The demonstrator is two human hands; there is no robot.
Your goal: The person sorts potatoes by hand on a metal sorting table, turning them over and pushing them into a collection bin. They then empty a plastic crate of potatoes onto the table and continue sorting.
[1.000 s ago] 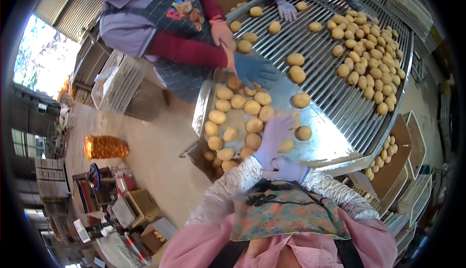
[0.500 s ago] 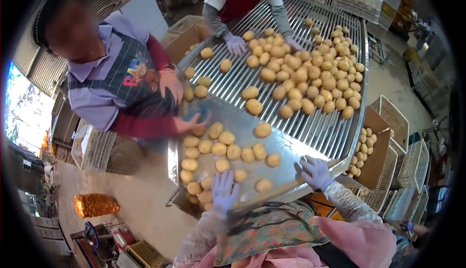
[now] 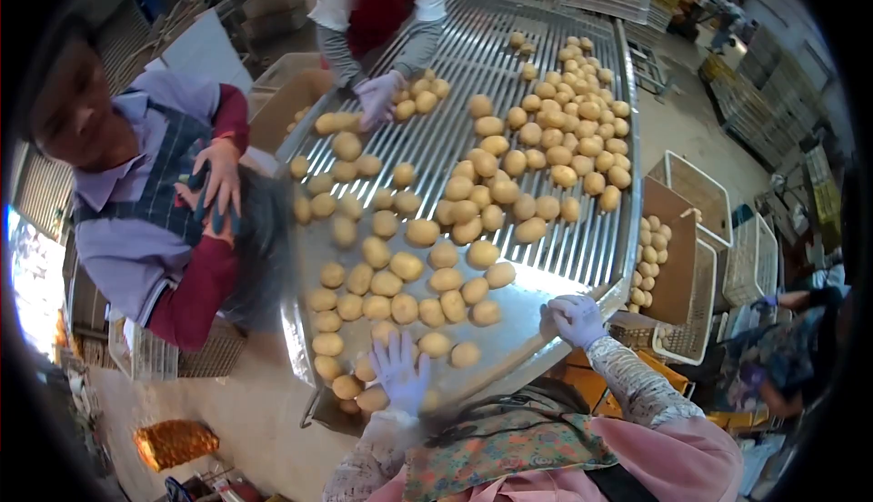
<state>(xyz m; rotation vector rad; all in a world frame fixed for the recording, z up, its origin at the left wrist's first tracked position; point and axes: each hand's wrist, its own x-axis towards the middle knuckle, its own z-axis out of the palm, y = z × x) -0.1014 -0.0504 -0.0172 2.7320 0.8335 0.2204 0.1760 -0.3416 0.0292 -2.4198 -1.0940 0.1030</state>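
Note:
In a lavender glove, my left hand [image 3: 400, 375] lies open with its fingers spread, touching potatoes [image 3: 403, 309] at the near left of the smooth metal tray [image 3: 546, 286]. My right hand [image 3: 577, 322], gloved the same way, rests at the tray's right edge. Its fingers are curled together, and whatever may be inside them is hidden. Potatoes cover much of the tray's left half and run up onto the slatted metal rollers [image 3: 418, 152], where a large heap [image 3: 564, 129] sits toward the right.
Across the rollers, a person in a red apron has a gloved hand [image 3: 377, 100] among potatoes. Another person at left holds their hands [image 3: 215, 184] together off the tray. At right stand a carton of potatoes [image 3: 668, 247] and plastic crates [image 3: 750, 261]. A filled net sack [image 3: 175, 444] lies on the floor.
More potatoes have come down onto the tray from the rollers. The left co-worker's hands have drawn back from it. My left hand's fingers have spread; my right hand's fingers have curled in.

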